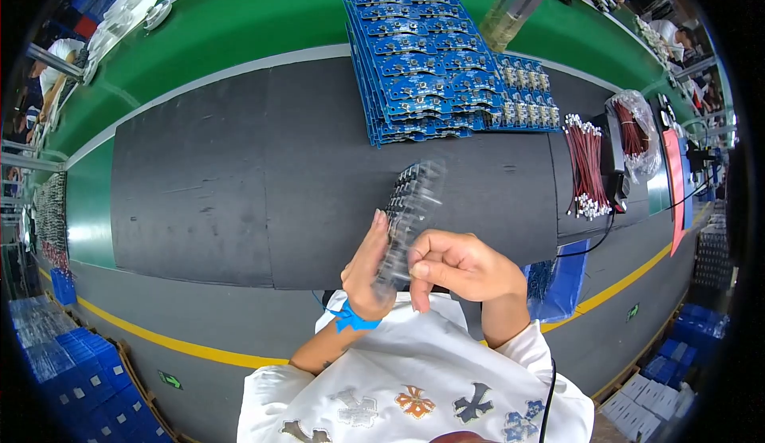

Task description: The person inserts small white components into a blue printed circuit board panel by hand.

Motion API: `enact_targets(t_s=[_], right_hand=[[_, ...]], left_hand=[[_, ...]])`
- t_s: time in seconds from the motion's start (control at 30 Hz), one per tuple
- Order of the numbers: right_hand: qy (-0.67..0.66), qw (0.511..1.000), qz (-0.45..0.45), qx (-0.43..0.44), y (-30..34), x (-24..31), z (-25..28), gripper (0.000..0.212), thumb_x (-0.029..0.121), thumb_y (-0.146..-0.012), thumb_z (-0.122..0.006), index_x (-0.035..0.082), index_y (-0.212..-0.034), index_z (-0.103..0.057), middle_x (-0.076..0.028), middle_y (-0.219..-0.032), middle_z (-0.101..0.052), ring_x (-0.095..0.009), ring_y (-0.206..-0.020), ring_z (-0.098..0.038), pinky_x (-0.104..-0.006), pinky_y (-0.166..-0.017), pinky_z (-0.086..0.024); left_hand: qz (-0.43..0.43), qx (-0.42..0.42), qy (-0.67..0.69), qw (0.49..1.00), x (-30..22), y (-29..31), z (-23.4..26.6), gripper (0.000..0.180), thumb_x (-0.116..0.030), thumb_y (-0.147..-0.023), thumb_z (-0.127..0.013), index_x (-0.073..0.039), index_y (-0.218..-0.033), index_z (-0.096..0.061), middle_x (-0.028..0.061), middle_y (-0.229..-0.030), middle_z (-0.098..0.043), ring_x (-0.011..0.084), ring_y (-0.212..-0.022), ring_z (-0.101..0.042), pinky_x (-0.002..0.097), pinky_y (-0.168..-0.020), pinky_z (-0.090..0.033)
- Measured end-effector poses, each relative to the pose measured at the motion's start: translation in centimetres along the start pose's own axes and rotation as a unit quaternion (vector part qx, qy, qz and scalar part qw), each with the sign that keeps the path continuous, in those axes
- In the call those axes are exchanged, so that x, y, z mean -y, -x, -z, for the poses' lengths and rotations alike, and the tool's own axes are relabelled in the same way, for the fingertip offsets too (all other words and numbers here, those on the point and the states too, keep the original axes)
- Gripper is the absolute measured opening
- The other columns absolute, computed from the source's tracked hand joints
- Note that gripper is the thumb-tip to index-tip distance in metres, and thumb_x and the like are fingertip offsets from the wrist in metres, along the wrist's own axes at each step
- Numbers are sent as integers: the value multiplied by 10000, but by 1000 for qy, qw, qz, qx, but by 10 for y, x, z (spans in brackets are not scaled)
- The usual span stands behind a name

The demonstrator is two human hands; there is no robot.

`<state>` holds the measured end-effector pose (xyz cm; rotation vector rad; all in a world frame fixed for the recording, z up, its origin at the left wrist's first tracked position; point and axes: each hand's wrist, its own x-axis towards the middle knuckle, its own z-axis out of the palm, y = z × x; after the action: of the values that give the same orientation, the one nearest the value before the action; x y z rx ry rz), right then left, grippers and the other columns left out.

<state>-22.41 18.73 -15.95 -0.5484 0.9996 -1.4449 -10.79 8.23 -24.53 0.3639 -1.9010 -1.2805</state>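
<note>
In front of my body a clear plastic tray [409,216], tilted steeply, holds rows of small dark parts; its edges are slightly blurred. My left hand [367,264] bears its left side, palm against it and fingers stretched up along the back. A blue strap circles that wrist. From the right, my right hand [466,269] reaches the tray's lower right edge with bent fingers, thumb and forefinger pinched together there. Beyond the tray stands a stack of blue circuit board panels [422,60], and against its right side lies a blue board panel with pale connectors [527,96].
A black mat [199,196] covers the green bench [263,13]. To the right lie red-black wires with white plugs [588,168] and a bag of wires [635,136]. A metal post [522,5] rises behind the boards. Blue crates [80,379] stand at lower left.
</note>
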Motion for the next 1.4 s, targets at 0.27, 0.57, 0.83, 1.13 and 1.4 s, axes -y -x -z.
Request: enact_targets(t_s=[0.27, 0.57, 0.83, 1.13, 1.4], right_hand=[[251, 929, 34, -268, -11, -19, 12, 135, 109, -853, -557, -24, -874, -548, -81, -662, -621, -136, -558, -600, -240, -513, -446], [458, 817, 101, -336, -27, -34, 24, 128, 91, -782, -613, -1, -870, -633, -126, -702, -627, -208, -553, -594, -284, -506, -445], [218, 904, 119, -347, -44, -46, 21, 243, 38, -790, -627, -42, -1011, -567, -63, -809, -616, -72, -675, -576, -204, -520, -458], [34, 923, 171, -342, -53, -58, 17, 213, -27, -807, -587, -49, -1012, -529, -94, -877, -597, -122, -772, -597, -262, -676, -544], [19, 942, 131, -309, -53, -56, 19, 191, -24, -824, -571, -28, -1001, -500, -79, -851, -592, -130, -783, -599, -270, -675, -541]], left_hand=[[106, -89, 12, 990, 2, 12, 3, 236, -41, -879, -416, 87, -1033, -541, 153, -933, -608, 214, -821, -587, 288, -741, -448], [114, -75, 93, 986, 9, 21, 7, 267, -87, -886, -429, 92, -1057, -530, 144, -956, -603, 205, -862, -575, 280, -762, -435], [68, -140, 185, 970, 17, 30, 7, 398, -159, -887, -457, 90, -1191, -396, 189, -1139, -520, 262, -1015, -537, 365, -886, -425], [-10, 63, 97, 993, 5, -5, 23, 461, -148, -799, -638, 50, -1160, -430, 286, -1251, -384, 345, -1102, -482, 382, -861, -433], [33, -24, 140, 989, 15, 19, 25, 314, -157, -802, -638, 60, -1001, -530, 310, -1103, -524, 362, -985, -573, 388, -799, -475]])
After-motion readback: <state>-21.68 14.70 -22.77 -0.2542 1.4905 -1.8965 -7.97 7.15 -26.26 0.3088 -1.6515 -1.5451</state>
